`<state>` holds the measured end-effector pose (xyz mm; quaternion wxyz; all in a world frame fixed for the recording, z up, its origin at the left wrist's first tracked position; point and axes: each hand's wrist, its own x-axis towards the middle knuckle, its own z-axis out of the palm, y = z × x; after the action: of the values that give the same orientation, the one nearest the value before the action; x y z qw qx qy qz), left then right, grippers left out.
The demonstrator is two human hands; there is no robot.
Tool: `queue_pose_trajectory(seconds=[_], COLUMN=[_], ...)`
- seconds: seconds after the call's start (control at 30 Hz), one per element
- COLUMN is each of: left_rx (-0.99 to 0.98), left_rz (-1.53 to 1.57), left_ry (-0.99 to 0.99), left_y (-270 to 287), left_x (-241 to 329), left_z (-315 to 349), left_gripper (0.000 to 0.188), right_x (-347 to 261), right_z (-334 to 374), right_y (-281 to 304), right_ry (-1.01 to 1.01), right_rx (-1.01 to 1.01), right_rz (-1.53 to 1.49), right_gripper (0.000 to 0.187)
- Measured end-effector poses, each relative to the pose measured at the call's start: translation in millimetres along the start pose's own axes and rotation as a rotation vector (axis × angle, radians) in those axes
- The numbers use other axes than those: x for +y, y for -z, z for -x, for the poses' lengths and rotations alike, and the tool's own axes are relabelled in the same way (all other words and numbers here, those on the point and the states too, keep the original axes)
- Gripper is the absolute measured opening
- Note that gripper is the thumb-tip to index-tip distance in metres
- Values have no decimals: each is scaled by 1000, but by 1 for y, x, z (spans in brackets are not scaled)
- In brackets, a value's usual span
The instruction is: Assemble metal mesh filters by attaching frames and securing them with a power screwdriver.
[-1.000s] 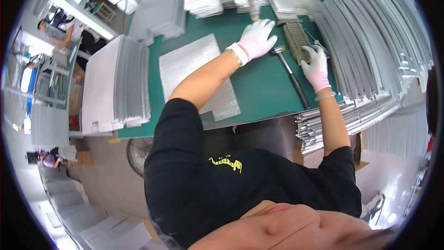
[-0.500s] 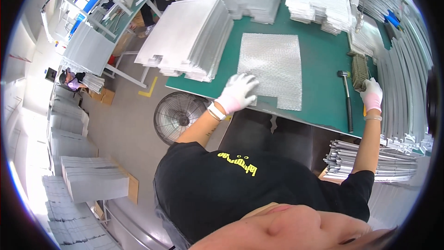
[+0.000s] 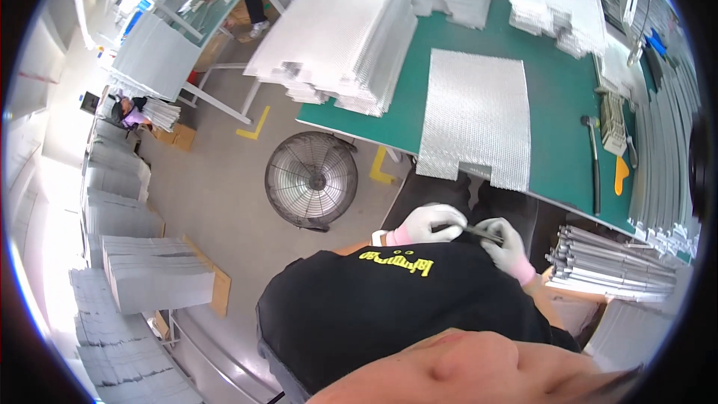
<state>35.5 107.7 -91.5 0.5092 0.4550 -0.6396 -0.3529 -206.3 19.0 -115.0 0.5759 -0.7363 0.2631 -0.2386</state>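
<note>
Both my hands, in white gloves with pink cuffs, are close together in front of my black shirt, below the table's front edge. A thin greyish strip (image 3: 484, 234) spans the gap between them. My right hand (image 3: 508, 248) pinches its right end, and my left hand (image 3: 428, 226) has curled fingers at its left end. Beyond them a silvery mesh sheet (image 3: 476, 108) lies on the green table (image 3: 557, 86), its notched edge slightly over the front. To the right sit a bundle of small tan-grey strips (image 3: 612, 121), a black-handled hammer (image 3: 594, 168) and a yellow flat tool (image 3: 621, 176).
Tall stacks of mesh sheets (image 3: 336, 34) stand at the table's left and back. A floor fan (image 3: 312, 179) is left of the table. Bundled metal strips (image 3: 609, 263) lie below its right front. Long grey strips (image 3: 673, 150) line the right; co-workers are far left.
My left hand has left the mesh sheet and my right hand the strip bundle. Both are now together near my body, with a thin strip between them. The view has shifted.
</note>
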Motion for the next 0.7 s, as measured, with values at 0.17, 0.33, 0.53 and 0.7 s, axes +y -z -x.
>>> queue_pose_trajectory(seconds=[0.17,0.33,0.53,0.7], left_rx=[445,554,596,651], left_rz=[822,977,873,672], left_ry=[776,776,718,736], left_y=[-12,-21,-16,-22], left_x=[-71,-66,-75,-76], left_z=[40,-9,-22,-21], left_gripper=[31,45,35,27], right_x=[45,50,47,42], right_z=[-8,-41,-60,-62], right_y=[-30,-42,-48,-55], right_ry=[-425,-423,-391,-362], right_rx=[47,189,192,363], right_rz=[-760,-1010,-837,-758], right_gripper=[30,35,27,23])
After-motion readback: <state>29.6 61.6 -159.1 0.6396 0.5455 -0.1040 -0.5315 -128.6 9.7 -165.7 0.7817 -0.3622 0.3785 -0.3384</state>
